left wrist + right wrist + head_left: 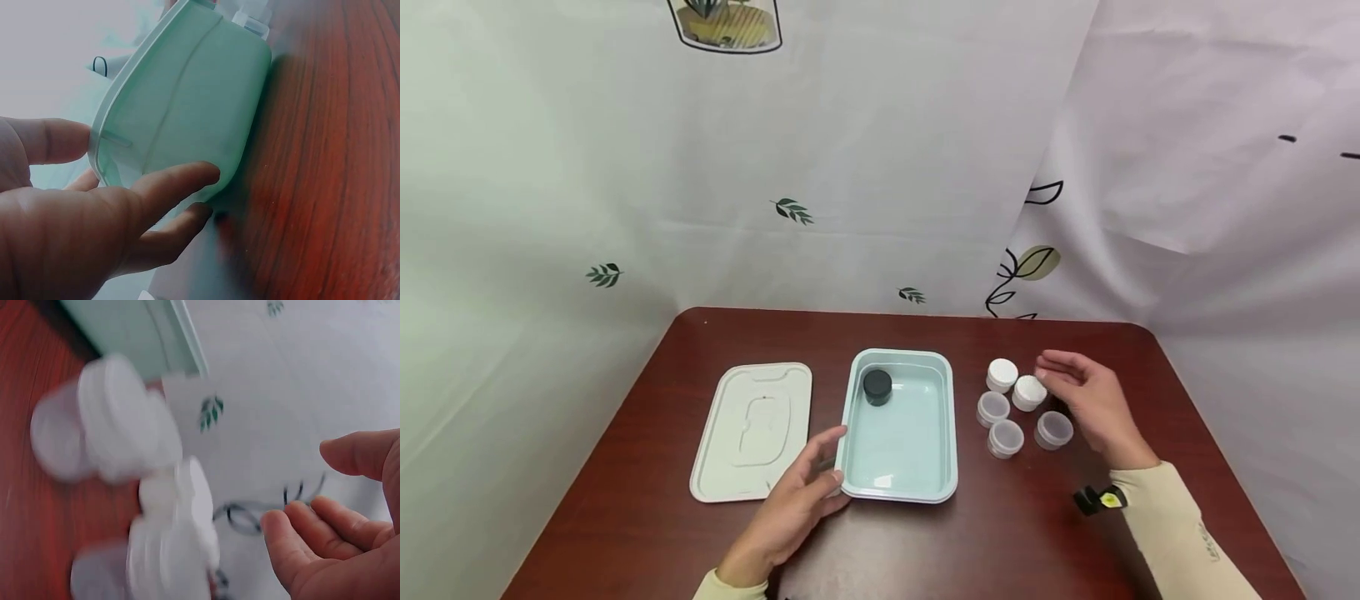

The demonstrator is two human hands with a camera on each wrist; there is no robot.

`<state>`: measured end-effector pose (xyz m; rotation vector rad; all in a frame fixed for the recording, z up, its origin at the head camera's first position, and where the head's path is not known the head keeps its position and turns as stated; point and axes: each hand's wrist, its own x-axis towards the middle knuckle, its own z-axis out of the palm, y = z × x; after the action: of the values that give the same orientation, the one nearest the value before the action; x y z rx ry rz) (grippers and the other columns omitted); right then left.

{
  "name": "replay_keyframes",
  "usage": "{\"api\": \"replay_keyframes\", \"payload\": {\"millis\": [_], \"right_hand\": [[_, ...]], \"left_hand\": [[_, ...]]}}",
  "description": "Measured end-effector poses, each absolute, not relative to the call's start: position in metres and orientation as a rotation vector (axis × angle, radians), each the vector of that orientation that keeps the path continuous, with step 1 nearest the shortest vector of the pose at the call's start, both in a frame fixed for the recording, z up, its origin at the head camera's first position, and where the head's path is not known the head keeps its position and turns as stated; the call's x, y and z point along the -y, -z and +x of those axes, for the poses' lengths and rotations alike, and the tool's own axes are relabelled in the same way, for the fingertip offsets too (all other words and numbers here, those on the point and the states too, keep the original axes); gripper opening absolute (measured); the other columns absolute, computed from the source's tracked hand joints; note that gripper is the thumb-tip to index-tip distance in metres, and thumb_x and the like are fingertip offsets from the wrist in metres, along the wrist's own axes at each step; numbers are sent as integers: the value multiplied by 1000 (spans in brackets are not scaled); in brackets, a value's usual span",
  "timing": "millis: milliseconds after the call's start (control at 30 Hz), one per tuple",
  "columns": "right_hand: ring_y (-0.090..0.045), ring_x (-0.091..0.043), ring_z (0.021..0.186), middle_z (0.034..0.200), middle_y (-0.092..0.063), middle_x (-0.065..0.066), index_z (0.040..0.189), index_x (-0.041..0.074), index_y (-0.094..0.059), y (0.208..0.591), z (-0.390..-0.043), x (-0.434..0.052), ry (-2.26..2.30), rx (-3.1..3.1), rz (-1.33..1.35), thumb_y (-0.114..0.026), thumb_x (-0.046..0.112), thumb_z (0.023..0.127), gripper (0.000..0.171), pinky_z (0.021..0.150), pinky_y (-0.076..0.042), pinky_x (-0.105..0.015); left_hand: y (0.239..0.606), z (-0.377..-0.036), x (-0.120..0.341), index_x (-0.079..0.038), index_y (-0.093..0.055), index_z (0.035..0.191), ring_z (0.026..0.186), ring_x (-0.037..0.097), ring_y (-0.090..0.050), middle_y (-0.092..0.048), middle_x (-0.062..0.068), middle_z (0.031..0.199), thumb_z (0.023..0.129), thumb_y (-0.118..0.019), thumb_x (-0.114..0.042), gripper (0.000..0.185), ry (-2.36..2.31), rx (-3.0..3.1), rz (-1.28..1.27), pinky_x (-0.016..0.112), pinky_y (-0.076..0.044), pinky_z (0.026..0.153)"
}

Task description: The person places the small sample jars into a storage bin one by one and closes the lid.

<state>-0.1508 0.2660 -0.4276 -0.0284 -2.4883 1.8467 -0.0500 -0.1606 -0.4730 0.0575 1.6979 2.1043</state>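
A pale blue-green rectangular container (898,442) stands uncovered on the table, with a small black round jar (877,387) inside near its far left corner. My left hand (793,500) touches the container's near left side. Its extended fingers (178,181) lie against the outer wall and rim without curling round it. My right hand (1093,404) hovers beside a group of small round jars, holding nothing, thumb apart from its fingers. Two jars have white lids (1029,390); three have translucent lids (1006,437). In the right wrist view the jars (112,419) are blurred.
A white rectangular lid (752,433) lies flat to the left of the container. The dark red-brown wooden table (910,550) ends at the back against a white printed cloth (850,150). A black band with a yellow mark (1101,500) sits at my right wrist.
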Motion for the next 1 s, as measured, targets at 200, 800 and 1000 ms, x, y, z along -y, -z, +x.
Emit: {"api": "replay_keyframes", "payload": {"millis": [200, 800, 1000], "right_hand": [[-67, 13, 100, 110, -69, 28, 143, -3, -58, 442, -145, -308, -1786, 2449, -153, -74, 22, 101, 52, 85, -52, -8], [-57, 20, 95, 147, -55, -28, 156, 0, -47, 489, -147, -325, -1702, 2619, -295, -77, 29, 99, 71, 78, -54, -12], [-60, 19, 96, 133, -63, -12, 154, -2, -49, 492, -147, -324, -1705, 2582, -298, -79, 25, 97, 70, 78, -55, -12]], "left_hand": [[474, -48, 160, -15, -22, 167, 143, 38, -43, -20, 27, 166, 109, -51, -11, 65, -2102, -1693, 54, 45, -50, 107], [472, -49, 159, -16, -22, 167, 146, 40, -41, -20, 27, 166, 109, -50, -10, 64, -2098, -1696, 48, 46, -49, 109], [470, -50, 159, -16, -22, 167, 147, 41, -39, -19, 26, 167, 109, -49, -9, 64, -2093, -1694, 45, 47, -49, 109]]}}
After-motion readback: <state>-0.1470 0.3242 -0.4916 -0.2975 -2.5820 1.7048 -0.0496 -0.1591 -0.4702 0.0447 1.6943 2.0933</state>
